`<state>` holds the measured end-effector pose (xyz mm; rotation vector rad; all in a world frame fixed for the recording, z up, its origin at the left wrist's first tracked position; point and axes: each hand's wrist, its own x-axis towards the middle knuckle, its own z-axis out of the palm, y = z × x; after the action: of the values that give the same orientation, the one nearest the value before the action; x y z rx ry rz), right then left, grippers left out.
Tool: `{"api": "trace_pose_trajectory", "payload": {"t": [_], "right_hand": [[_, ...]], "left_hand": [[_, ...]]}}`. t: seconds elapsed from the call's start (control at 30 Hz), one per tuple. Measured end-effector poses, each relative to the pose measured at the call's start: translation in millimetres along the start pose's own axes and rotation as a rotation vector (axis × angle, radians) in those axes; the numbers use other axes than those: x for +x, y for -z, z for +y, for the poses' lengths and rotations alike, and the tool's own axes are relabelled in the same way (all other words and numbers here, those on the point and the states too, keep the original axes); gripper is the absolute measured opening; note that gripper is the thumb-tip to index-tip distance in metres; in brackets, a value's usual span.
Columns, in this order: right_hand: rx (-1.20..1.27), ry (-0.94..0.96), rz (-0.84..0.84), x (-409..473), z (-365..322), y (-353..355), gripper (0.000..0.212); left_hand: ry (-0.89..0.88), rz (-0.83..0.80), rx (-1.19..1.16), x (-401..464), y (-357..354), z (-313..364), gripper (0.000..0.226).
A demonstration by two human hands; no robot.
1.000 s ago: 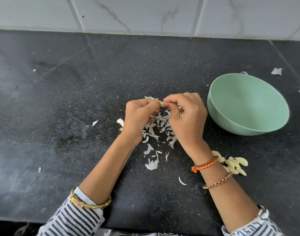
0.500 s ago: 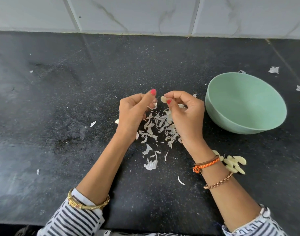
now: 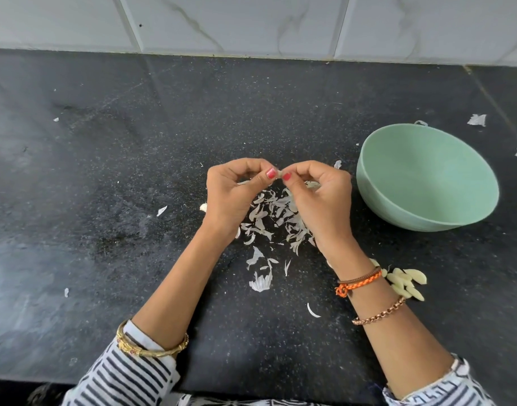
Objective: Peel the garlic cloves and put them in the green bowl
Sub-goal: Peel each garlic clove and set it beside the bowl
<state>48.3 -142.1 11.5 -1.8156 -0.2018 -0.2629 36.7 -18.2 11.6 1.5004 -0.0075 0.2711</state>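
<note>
You are pinching one small garlic clove point(image 3: 278, 174) between the thumbs and fingertips of both hands, just above the middle of the counter point(image 3: 105, 200). Your left hand point(image 3: 234, 194) is closing its grip on the clove's left end, and your right hand point(image 3: 319, 200) is closing its grip on the right end, the two red thumbnails almost touching. The clove is nearly hidden between them, so how much skin is clinging to it cannot be told. Judging from this, you are working through the peeling step on this clove. The next move is likely calling for pulling the last skin free, then carrying the clove toward three o'clock and dropping it in the green bowl point(image 3: 427, 183), which is sitting near your right hand and showing nothing inside. A pile of papery peels point(image 3: 275, 218) is lying directly beneath your hands. A cluster of peeled cloves point(image 3: 407, 282) is lying on the counter at about five o'clock, just beside your right wrist, not yet in the bowl. The counter is dark speckled stone with stray skin flakes scattered about. Pale marble-veined wall tiles point(image 3: 251, 22) are running along its far edge at twelve o'clock.
</note>
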Motion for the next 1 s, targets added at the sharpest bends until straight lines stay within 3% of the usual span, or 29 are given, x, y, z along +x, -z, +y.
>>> {"api": "trace_pose_trajectory", "payload": {"t": [0.23,0.4,0.6,0.8,1.0], "right_hand": [[0.214,-0.144,-0.105,2.8,-12.6,8.5,0.016],[0.301,-0.182,-0.128,2.5,-15.6,10.0,0.013],[0.02,0.075,-0.032,0.8,-6.9,3.3,0.023],[0.127,0.042,-0.14,1.6,-6.5,4.0,0.005],[0.087,0.052,-0.152,3.0,0.4,2.5,0.018]], "left_hand": [[-0.018,-0.049,-0.104,-0.3,2.2,1.5,0.017],[0.13,-0.055,-0.214,-0.7,-0.7,6.0,0.017],[0.135,0.063,-0.153,-1.1,-0.7,4.6,0.015],[0.046,0.141,-0.143,-3.1,-4.2,8.4,0.013],[0.059,0.051,-0.09,-5.1,-6.5,8.4,0.014]]}}
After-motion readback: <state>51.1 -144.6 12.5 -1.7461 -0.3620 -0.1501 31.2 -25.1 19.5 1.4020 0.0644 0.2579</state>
